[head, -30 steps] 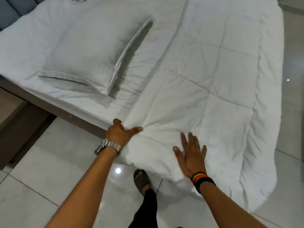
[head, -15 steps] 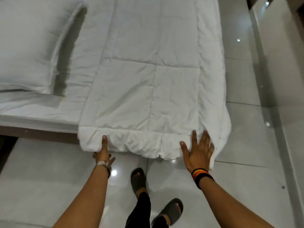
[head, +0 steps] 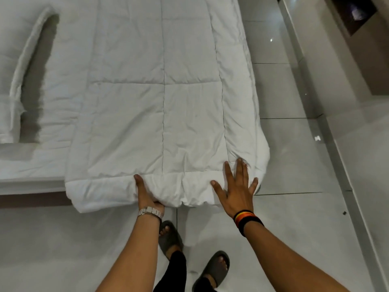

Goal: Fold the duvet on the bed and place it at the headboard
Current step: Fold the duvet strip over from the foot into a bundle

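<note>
The duvet (head: 160, 106) lies on the bed (head: 27, 165) as a long folded strip, its long axis running away from the person and its near end overhanging the bed edge.

Step in hand, by judgement: squaring this end.

- The left hand (head: 147, 197) grips the end hem (thumb on top).
- The right hand (head: 237, 192) presses flat, fingers spread, holding nothing.

Next move: fold crosswise, keeping the edges aligned.

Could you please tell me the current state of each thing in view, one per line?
duvet: folded into a long strip, near end overhanging the bed edge.
pillow: lying flat on the bed.
left hand: grips the duvet's near edge.
right hand: flat, fingers spread, pressing the duvet corner.
</note>
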Tool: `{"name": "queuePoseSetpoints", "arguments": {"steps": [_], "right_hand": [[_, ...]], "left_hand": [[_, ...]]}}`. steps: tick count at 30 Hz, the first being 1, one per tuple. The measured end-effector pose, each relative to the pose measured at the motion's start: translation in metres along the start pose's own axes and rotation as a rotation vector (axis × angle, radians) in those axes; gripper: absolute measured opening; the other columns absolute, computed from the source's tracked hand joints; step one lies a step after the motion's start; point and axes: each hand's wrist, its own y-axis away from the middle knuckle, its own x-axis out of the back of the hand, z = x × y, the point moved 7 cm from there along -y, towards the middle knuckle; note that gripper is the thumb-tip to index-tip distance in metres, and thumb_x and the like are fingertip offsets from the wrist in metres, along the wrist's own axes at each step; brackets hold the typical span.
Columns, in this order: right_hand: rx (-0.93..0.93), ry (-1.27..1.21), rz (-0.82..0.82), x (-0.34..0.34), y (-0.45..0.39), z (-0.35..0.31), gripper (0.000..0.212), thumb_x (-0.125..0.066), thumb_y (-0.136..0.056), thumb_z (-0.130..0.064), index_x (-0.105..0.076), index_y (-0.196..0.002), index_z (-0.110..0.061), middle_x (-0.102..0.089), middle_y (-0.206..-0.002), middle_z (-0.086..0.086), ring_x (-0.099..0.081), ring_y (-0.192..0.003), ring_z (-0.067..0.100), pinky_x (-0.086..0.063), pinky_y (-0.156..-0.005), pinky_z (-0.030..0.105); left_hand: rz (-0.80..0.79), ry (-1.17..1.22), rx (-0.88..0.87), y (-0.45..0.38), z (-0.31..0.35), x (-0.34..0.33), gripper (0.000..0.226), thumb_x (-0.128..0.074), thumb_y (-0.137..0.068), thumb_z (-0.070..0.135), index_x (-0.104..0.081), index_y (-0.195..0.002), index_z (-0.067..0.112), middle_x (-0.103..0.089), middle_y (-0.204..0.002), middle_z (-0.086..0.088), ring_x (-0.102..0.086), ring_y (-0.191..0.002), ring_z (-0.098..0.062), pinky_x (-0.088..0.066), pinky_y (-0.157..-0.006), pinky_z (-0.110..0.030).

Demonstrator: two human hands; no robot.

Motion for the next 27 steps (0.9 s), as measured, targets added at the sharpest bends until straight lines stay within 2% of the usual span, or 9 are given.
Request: {"name": "queuePoseSetpoints", "arguments": {"steps": [4, 7, 11, 15, 18, 20, 22, 25, 27], "right_hand": [[-0.063, -0.119, 0.124, 0.020, 0.003, 0.021, 0.095, -0.049, -0.093, -0.081, -0.006, -0.169, -0.043, 0.022, -0.177, 0.000, 0.021, -0.163, 0.024, 0.000, -0.123, 0.071], [-0.380, -0.486, 0.141, 0.026, 0.010, 0.052, 0.128, -0.070, -0.076, -0.081, 0.007, -0.169, -0.039, 0.021, -0.177, 0.003, 0.013, -0.164, 0.028, -0.008, -0.130, 0.062], [-0.625, -1.057, -0.006, 0.023, 0.005, 0.063, 0.149, -0.092, -0.074, -0.051, 0.019, -0.167, -0.017, -0.017, -0.175, 0.007, -0.022, -0.161, 0.026, -0.020, -0.128, 0.036], [-0.644, -1.262, 0.041, 0.036, -0.003, 0.059, 0.128, -0.101, -0.069, -0.026, -0.021, -0.167, -0.013, -0.047, -0.161, 0.006, -0.051, -0.143, 0.027, -0.040, -0.121, 0.037], [-0.550, -1.199, 0.301, 0.086, 0.008, 0.047, 0.110, -0.102, -0.065, -0.021, -0.040, -0.156, -0.018, -0.058, -0.148, 0.004, -0.059, -0.132, 0.025, -0.049, -0.115, 0.041], [-0.350, -0.914, 0.634, 0.138, 0.026, 0.039, 0.095, -0.094, -0.073, -0.017, -0.043, -0.152, -0.025, -0.059, -0.141, 0.003, -0.059, -0.124, 0.019, -0.051, -0.108, 0.036], [-0.255, -0.671, 0.789, 0.162, 0.048, 0.033, 0.084, -0.088, -0.078, -0.013, -0.046, -0.150, -0.026, -0.056, -0.133, 0.006, -0.055, -0.118, 0.023, -0.052, -0.102, 0.039], [-0.393, -0.634, 0.674, 0.134, 0.065, 0.049, 0.079, -0.088, -0.081, -0.018, -0.049, -0.150, -0.019, -0.051, -0.144, 0.014, -0.048, -0.132, 0.036, -0.045, -0.110, 0.058], [-0.471, -0.707, 0.537, 0.105, 0.071, 0.054, 0.079, -0.086, -0.086, -0.024, -0.045, -0.153, -0.017, -0.044, -0.154, 0.013, -0.041, -0.142, 0.037, -0.039, -0.116, 0.059]], "left_hand": [[-0.118, 0.036, 0.039, 0.014, -0.033, -0.023, 0.084, -0.063, -0.081, 0.081, -0.058, -0.144, 0.026, -0.065, -0.142, -0.010, -0.062, -0.129, -0.033, -0.042, -0.117, -0.055], [-0.137, 0.013, 0.038, 0.025, -0.055, -0.029, 0.078, -0.066, -0.082, 0.078, -0.060, -0.142, 0.028, -0.067, -0.141, -0.010, -0.063, -0.130, -0.034, -0.044, -0.116, -0.057], [-0.105, -0.049, -0.017, 0.029, -0.072, -0.040, 0.082, -0.074, -0.079, 0.075, -0.062, -0.142, 0.024, -0.069, -0.139, -0.010, -0.065, -0.128, -0.033, -0.044, -0.116, -0.056], [-0.064, -0.048, -0.118, 0.051, -0.062, -0.049, 0.062, -0.077, -0.085, 0.061, -0.068, -0.133, 0.022, -0.076, -0.125, -0.006, -0.072, -0.116, -0.027, -0.063, -0.087, -0.048], [-0.052, -0.068, -0.140, 0.075, -0.051, -0.060, 0.048, -0.075, -0.090, 0.052, -0.069, -0.126, 0.020, -0.075, -0.129, -0.008, -0.073, -0.111, -0.026, -0.060, -0.094, -0.045], [-0.021, -0.092, -0.139, 0.089, -0.048, -0.065, 0.056, -0.079, -0.087, 0.049, -0.068, -0.132, 0.019, -0.074, -0.130, -0.008, -0.073, -0.114, -0.026, -0.062, -0.091, -0.041], [-0.006, -0.094, -0.133, 0.100, -0.051, -0.068, 0.065, -0.082, -0.085, 0.049, -0.064, -0.139, 0.017, -0.073, -0.132, -0.008, -0.073, -0.115, -0.025, -0.064, -0.083, -0.038], [-0.039, -0.169, -0.035, 0.110, -0.065, -0.059, 0.069, -0.076, -0.088, 0.055, -0.060, -0.141, 0.013, -0.071, -0.129, -0.010, -0.071, -0.110, -0.028, -0.058, -0.095, -0.043], [0.019, -0.177, 0.022, 0.105, -0.065, -0.040, 0.065, -0.069, -0.091, 0.060, -0.057, -0.134, 0.013, -0.067, -0.124, -0.010, -0.066, -0.112, -0.029, -0.048, -0.112, -0.046]]}}
